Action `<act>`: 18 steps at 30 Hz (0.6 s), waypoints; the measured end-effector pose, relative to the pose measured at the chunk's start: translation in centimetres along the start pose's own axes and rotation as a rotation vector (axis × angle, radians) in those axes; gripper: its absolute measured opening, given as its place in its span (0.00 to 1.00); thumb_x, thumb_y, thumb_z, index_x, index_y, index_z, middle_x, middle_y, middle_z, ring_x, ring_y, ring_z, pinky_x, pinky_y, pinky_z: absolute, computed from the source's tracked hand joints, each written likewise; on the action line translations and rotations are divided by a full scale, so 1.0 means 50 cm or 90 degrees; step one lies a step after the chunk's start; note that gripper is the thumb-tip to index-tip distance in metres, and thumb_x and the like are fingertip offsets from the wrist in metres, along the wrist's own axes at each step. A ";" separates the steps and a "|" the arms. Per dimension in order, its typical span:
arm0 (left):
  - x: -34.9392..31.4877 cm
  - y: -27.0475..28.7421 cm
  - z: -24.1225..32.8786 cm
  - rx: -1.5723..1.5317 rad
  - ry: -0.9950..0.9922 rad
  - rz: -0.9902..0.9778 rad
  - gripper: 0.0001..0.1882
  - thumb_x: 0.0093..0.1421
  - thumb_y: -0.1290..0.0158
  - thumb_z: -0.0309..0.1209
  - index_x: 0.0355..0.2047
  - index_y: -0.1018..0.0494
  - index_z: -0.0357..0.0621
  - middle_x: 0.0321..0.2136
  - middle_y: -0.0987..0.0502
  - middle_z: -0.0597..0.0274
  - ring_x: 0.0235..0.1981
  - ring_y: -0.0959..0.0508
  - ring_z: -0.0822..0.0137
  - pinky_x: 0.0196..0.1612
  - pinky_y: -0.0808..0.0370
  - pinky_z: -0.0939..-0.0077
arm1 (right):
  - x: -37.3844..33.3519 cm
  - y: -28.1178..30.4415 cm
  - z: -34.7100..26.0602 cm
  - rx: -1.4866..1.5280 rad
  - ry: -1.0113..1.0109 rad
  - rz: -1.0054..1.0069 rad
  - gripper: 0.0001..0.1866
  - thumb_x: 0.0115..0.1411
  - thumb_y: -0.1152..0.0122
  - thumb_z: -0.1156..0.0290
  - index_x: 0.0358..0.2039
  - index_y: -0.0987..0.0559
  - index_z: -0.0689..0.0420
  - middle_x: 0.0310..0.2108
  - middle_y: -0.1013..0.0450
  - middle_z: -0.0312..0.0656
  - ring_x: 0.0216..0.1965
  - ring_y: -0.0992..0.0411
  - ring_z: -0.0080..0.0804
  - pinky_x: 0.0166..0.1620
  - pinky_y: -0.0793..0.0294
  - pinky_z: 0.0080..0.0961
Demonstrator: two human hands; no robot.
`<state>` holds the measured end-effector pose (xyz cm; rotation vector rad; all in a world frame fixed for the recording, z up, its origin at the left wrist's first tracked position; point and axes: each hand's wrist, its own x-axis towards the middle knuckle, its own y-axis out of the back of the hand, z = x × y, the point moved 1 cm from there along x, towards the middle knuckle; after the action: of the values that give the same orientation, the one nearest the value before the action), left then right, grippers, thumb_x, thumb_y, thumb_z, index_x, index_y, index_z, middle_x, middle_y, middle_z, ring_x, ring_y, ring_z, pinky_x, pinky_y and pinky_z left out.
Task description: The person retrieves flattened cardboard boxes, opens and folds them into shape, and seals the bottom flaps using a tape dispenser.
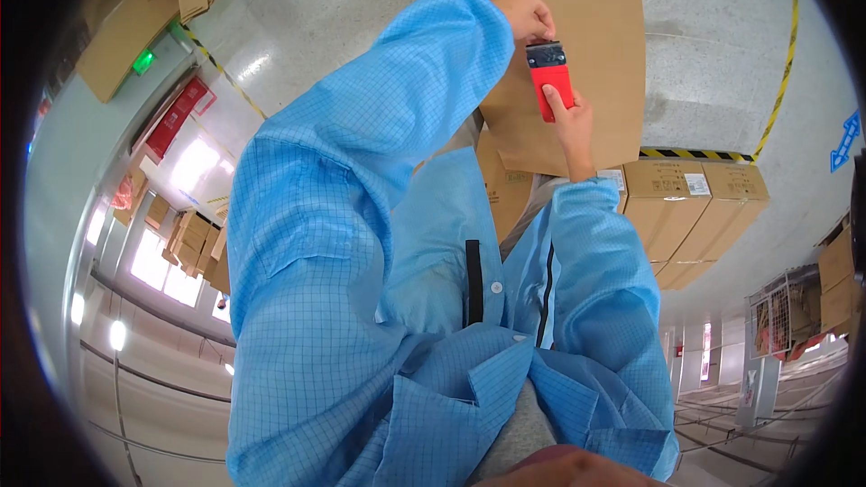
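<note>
Both hands, left hand point(526, 13) and right hand point(570, 117), hold a red tool point(550, 81) against cardboard point(586, 0)

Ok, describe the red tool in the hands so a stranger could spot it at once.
Start at the big brown cardboard box at the top of the view, beyond the blue sleeves. Against its face, the left hand and right hand hold a small red tool with a black head. It is the only bright red thing on the plain brown board.

A handheld tool point(549, 79) lies on a cardboard box point(586, 27), between both hands, stacked boxes point(695, 207) beside.
</note>
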<state>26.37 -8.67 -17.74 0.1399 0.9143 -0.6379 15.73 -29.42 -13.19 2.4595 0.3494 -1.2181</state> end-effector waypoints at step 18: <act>0.055 0.418 0.091 0.272 -0.061 0.484 0.08 0.46 0.41 0.34 0.26 0.19 0.46 0.21 0.20 0.59 0.23 0.20 0.67 0.30 0.25 0.72 | -0.008 0.039 0.115 -0.061 -0.104 0.043 0.23 0.54 0.34 0.51 0.35 0.19 0.62 0.24 0.24 0.36 0.24 0.29 0.20 0.28 0.29 0.22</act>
<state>42.64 5.28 -20.21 0.7918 0.5542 -0.1136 12.14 -33.71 -15.64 2.2541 0.2700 -1.3307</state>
